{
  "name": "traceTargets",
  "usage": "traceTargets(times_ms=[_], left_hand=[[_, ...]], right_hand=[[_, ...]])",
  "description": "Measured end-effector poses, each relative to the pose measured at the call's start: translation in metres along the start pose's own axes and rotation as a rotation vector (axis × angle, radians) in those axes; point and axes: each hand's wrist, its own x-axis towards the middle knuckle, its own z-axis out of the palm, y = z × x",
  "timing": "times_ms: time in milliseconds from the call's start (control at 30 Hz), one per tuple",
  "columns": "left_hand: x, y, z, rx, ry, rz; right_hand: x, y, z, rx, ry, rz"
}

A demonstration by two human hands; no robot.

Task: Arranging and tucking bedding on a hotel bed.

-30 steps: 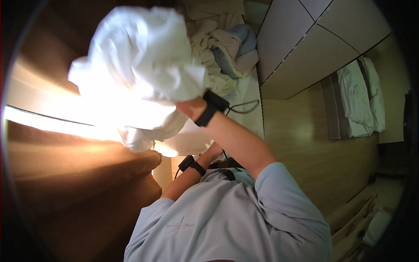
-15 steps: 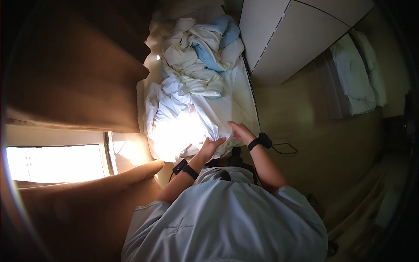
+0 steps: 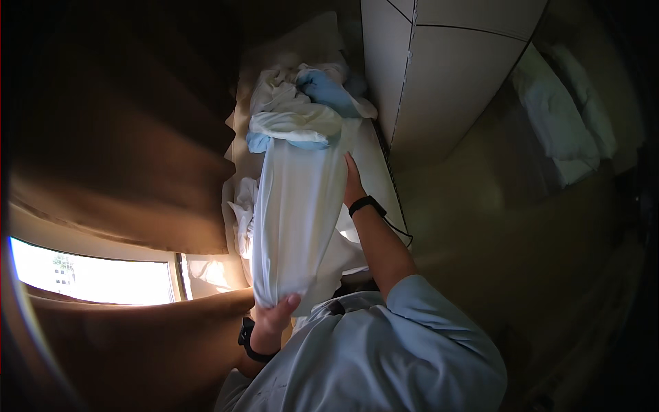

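Observation:
A long stretch of white bed linen (image 3: 298, 213), a sheet or a cover, hangs taut and lightly pleated between my hands. My left hand (image 3: 274, 316) grips its near end close to my body, with the thumb on top. Farther forward, my right hand (image 3: 353, 182) holds the right edge at the far end, its fingers mostly hidden by the cloth. Just beyond lies a bunched heap of cream and light blue bedding (image 3: 295, 123). Crumpled white fabric (image 3: 244, 209) shows left of the stretched cloth.
The bed (image 3: 374, 165) runs away from me. Brown curtains (image 3: 137, 172) and a bright window (image 3: 96, 271) are on the left. A pale cabinet (image 3: 453, 75) stands at the right of the bed, with folded white bedding (image 3: 559, 117) beyond it.
My hands were close together at the bed's near end. The right has moved forward and the left back toward me, drawing the white linen out lengthwise and lifting it.

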Motion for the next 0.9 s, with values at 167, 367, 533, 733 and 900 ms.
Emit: traceTargets(times_ms=[167,367,533,733,900], left_hand=[[-0.068,0.050,0.004,0.126,-0.188,0.052],[-0.059,0.033,-0.010,0.085,0.050,0.140],[-0.026,-0.016,-0.029,-0.025,0.181,0.029],[-0.037,-0.056,-0.066,-0.026,0.272,-0.162],[-0.044,-0.080,-0.074,0.102,0.082,-0.402]], right_hand=[[-0.010,-0.017,-0.087,-0.330,0.423,0.051],[-0.035,0.085,-0.052,-0.065,0.276,0.027],[-0.004,0.056,-0.111,-0.073,0.283,-0.093],[-0.042,0.056,-0.119,-0.122,0.566,0.119],[-0.091,0.059,-0.101,-0.085,0.640,0.493]])
